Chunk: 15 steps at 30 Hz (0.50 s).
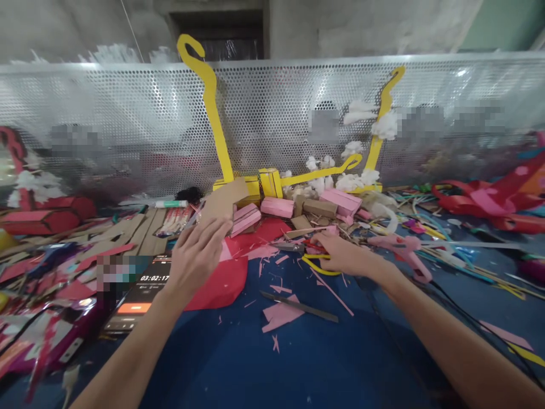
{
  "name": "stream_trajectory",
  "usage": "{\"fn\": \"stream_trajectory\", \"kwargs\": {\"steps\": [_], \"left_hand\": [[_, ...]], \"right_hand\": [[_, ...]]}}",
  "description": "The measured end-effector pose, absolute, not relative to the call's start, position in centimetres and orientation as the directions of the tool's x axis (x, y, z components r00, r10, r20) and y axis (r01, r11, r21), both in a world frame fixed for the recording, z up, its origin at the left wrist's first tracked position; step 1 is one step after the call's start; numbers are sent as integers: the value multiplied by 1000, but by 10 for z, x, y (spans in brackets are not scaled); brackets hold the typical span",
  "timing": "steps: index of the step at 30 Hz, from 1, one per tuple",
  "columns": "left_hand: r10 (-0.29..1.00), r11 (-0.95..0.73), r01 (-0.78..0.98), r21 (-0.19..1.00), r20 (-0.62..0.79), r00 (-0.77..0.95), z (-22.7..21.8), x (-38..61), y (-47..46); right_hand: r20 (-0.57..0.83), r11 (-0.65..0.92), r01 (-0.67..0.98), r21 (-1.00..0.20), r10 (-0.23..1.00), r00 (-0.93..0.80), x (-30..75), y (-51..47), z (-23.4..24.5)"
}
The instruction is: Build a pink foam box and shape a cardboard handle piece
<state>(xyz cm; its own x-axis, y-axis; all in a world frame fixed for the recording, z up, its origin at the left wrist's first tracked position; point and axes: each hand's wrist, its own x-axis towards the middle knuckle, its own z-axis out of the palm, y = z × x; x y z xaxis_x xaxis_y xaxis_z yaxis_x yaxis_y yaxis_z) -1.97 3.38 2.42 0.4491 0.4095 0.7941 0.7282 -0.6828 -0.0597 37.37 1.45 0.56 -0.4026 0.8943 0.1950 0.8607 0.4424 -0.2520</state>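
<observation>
The left hand's (202,247) fingers lie close together against brown cardboard (225,200) at their 1 o'clock, apparently steadying it; whether they pinch it cannot be told. At 9 o'clock, the right hand's (340,254) curled fingers meet scissors (298,247) turned handles-first, seemingly for ready reach; their closure is unclear. A slim blade (300,307) at 7 o'clock and a pink glue gun (404,250) at 3 o'clock crowd that hand on the blue desk (272,369).

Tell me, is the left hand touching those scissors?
Apart. The head camera's view shows a plain gap: red paper lies visible between the left hand and the blade tips of the scissors.
</observation>
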Motion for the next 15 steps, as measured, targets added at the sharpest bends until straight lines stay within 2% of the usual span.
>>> {"fn": "stream_trajectory", "kwargs": {"steps": [4,8,12,15], "left_hand": [[493,-638,765,-81,721,487,24,-14,30],[536,-618,770,-162,629,563,23,-6,26],[555,-674,711,-202,497,667,21,-3,26],[552,-724,668,-175,434,712,18,-4,29]], "right_hand": [[300,436,878,-198,880,-369,365,13,9],[412,383,909,-164,864,-290,357,11,20],[500,292,944,-154,847,-181,351,6,28],[551,250,957,-149,825,-130,352,7,26]]}}
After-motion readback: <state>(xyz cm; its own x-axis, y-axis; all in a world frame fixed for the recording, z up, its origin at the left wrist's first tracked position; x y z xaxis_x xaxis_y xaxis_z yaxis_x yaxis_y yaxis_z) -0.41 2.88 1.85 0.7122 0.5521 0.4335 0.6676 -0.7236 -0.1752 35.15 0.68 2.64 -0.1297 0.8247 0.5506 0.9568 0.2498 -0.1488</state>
